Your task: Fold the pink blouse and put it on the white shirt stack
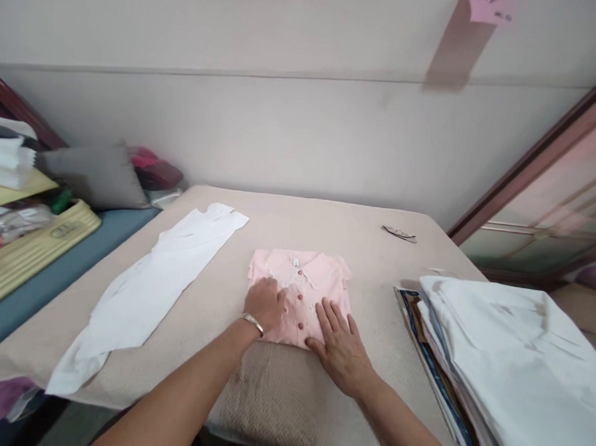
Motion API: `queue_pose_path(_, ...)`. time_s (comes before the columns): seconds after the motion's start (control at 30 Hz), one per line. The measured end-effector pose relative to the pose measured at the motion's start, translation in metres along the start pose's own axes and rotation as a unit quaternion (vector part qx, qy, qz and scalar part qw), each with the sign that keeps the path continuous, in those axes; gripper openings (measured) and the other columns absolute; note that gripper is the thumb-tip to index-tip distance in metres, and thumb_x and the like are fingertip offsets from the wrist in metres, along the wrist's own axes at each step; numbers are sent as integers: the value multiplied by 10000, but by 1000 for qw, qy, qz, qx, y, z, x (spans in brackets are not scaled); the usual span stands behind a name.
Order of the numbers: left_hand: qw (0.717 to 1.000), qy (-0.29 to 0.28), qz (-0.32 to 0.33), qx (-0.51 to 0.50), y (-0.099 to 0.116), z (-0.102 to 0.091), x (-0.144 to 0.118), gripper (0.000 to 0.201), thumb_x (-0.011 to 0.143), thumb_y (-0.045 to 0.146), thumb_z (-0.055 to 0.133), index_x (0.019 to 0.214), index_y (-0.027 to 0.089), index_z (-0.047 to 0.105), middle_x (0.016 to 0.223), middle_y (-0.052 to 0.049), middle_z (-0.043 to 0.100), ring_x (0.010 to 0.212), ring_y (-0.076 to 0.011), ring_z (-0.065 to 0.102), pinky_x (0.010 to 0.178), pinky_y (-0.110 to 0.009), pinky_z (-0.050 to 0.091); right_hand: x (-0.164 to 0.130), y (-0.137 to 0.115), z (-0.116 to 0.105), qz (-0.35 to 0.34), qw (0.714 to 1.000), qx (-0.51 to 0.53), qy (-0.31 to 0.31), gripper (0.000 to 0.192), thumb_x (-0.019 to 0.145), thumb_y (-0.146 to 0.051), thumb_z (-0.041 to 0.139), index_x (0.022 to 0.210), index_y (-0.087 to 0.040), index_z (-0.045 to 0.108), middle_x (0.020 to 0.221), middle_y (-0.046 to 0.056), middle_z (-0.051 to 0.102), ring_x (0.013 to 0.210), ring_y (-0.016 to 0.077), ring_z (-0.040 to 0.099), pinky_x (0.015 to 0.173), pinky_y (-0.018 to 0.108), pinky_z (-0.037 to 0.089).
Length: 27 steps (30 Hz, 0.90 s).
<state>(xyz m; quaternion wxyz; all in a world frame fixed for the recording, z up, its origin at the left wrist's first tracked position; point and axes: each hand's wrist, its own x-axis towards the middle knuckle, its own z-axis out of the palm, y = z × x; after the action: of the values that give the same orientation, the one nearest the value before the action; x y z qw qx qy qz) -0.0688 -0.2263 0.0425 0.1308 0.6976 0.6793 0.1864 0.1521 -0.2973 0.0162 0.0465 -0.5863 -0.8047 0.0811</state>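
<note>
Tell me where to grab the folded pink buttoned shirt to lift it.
Probably take the folded pink buttoned shirt by its two side edges, coming from the near edge. It lies flat, collar facing away; the left hand and right hand already press on its near part, either side of the buttons.

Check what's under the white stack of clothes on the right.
Under the white stack, edges of darker, blue-patterned layers show at its left side. How far they run underneath is covered, and what they are can't be told.

A single head-worn view looks forward and down from above the surface (pixel 269 394), close over its near edge at six o'clock. It faces the pale wall (pixel 302 137) at twelve o'clock, with no second view.
</note>
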Motion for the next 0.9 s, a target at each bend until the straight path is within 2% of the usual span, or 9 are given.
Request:
queue_pose_path(0.07,998,32,-48,-9,-12,-16,21,305,937,305,397,1015,182,665,1083,-165,702,1054,-286,633,921,-404,438,1,0,-3,7,1000,8,-15,753,990,-633,304,1594,-184,273,1655,110,207,1534,305,148,1199,564,188)
queue_pose_path(0.17,991,73,-109,-19,-35,-32,51,277,910,245,406,953,199,676,1034,-145,712,999,-275,639,868,-377,433,7,3,-13,9,999,23,-27,737,982,-632,341,1573,-192,333,1641,114,256,1527,314,173,1195,559,213)
queue_pose_path(0.3,985,78,-144,-62,-52,-28,75,233,875,309,498,826,216,706,928,-100,742,922,-250,649,810,-330,429,9,10,-20,2,999,34,-35,679,986,-572,391,1567,-223,346,1647,99,249,1525,314,185,1183,556,248)
queue_pose_path(0.4,982,67,-146,-97,-54,-16,83,292,845,440,565,731,212,707,832,-91,737,823,-237,642,741,-319,422,6,13,-17,-6,999,35,-22,667,987,-563,395,1561,-226,357,1645,107,255,1521,327,194,1168,564,267)
queue_pose_path(0.47,981,63,-145,-115,-53,-11,87,296,807,457,603,681,208,701,770,-81,718,776,-231,631,710,-316,415,5,14,-15,-13,999,34,-14,665,990,-566,382,1561,-226,356,1642,113,261,1517,334,204,1159,565,281)
queue_pose_path(0.63,972,46,-149,-177,-62,-7,94,289,819,416,544,804,191,725,617,-14,639,601,-179,585,600,-279,413,6,14,-10,-14,1000,27,-8,677,994,-565,383,1567,-205,345,1648,120,239,1517,345,197,1159,566,284)
queue_pose_path(0.7,969,40,-154,-190,-70,-7,95,277,807,415,551,787,193,717,568,-1,610,554,-166,561,574,-269,407,6,14,-8,-17,1000,23,5,667,994,-563,389,1561,-213,357,1645,121,247,1514,348,204,1153,574,289)
queue_pose_path(0.77,967,46,-160,-191,-79,-9,95,232,785,388,572,753,203,708,579,-5,625,570,-161,569,589,-262,410,5,13,-7,-20,1000,20,13,660,996,-560,390,1557,-215,365,1642,122,259,1513,349,206,1148,581,295)
queue_pose_path(0.9,961,91,-201,-165,-97,-17,95,218,787,325,533,786,202,713,736,-52,712,686,-182,617,647,-277,416,5,12,-6,-25,1000,11,13,657,999,-557,391,1553,-204,373,1640,133,257,1512,351,207,1144,586,303)
